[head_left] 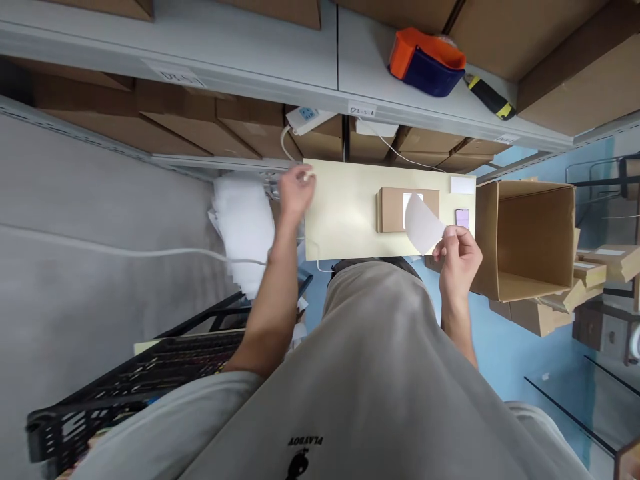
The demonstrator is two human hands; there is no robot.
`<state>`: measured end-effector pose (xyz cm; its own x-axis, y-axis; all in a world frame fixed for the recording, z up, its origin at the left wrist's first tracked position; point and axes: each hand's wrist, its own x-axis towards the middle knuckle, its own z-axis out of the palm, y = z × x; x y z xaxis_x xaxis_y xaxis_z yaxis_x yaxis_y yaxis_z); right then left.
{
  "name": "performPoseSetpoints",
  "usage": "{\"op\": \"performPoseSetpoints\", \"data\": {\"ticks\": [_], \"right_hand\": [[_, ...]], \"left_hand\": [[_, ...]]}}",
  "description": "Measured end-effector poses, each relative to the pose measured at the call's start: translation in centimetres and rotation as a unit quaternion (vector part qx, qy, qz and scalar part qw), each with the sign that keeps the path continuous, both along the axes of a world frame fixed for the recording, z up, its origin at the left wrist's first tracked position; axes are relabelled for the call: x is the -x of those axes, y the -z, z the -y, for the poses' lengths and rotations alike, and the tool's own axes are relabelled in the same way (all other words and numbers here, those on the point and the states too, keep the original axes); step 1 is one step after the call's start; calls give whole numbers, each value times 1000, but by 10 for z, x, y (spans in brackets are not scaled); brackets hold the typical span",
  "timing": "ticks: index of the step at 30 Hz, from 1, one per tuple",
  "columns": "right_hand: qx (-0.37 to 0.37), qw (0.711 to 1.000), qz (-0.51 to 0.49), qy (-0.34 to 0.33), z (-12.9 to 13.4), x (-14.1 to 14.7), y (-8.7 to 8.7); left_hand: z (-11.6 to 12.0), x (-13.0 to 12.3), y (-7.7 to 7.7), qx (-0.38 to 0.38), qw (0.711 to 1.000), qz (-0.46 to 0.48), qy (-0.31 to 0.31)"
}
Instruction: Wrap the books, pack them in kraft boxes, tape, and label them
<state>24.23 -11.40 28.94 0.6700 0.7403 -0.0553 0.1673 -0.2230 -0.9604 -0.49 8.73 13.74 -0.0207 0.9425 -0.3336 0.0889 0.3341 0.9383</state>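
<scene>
Take the box's centre as the dial centre, with 12 o'clock at the table's far edge.

Our right hand (pixel 457 257), at 4 o'clock, is closed in a pinch: thumb and fingers grip one corner of the white sheet (pixel 424 225). The sheet is bowed and covers part of the box (pixel 391 211) and part of its white label (pixel 405 201) in our view; we cannot tell whether it touches them.

Our left hand (pixel 297 191), at 9 o'clock by the table's end, is partly open with fingers curled. It is blurred, and we cannot tell whether the fingertips hold anything.

The box lies flat on the table (pixel 345 213), right of its middle. On the same surface we have the phone (pixel 462 219) at 3 o'clock and the white card (pixel 462 185) at 2 o'clock.

Beyond the table, the open carton (pixel 535 240) stands at 3 o'clock, the white stack (pixel 245 230) at 9 o'clock and the black crate (pixel 75 423) at 8 o'clock. The power strip (pixel 310 119) is at 10 o'clock, below the upper shelf (pixel 250 43). On that shelf, the orange-and-blue holder (pixel 427 67) sits at 12 o'clock, with the black-and-yellow tool (pixel 490 98) near it at 1 o'clock.
</scene>
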Motion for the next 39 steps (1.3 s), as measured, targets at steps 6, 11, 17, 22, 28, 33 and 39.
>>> {"op": "performPoseSetpoints", "data": {"ticks": [6,11,17,22,28,33,39], "right_hand": [[19,999,-32,-22,-14,-28,14],[26,996,-30,-74,-19,-57,30],[-27,964,177,-199,-6,-90,49],[-6,913,237,-333,6,-118,76],[44,875,182,-445,6,-149,88],[74,924,39,-374,-16,-183,94],[122,944,-35,-305,-46,-210,121]], "left_hand": [[82,-96,-27,-168,976,68,124],[123,-142,-61,-148,974,111,133],[129,-180,-61,102,955,270,73],[133,-212,-54,162,942,293,11],[140,-237,-40,160,953,249,-70],[141,-242,-35,149,958,226,-96],[140,-237,-35,131,966,212,-70]]}}
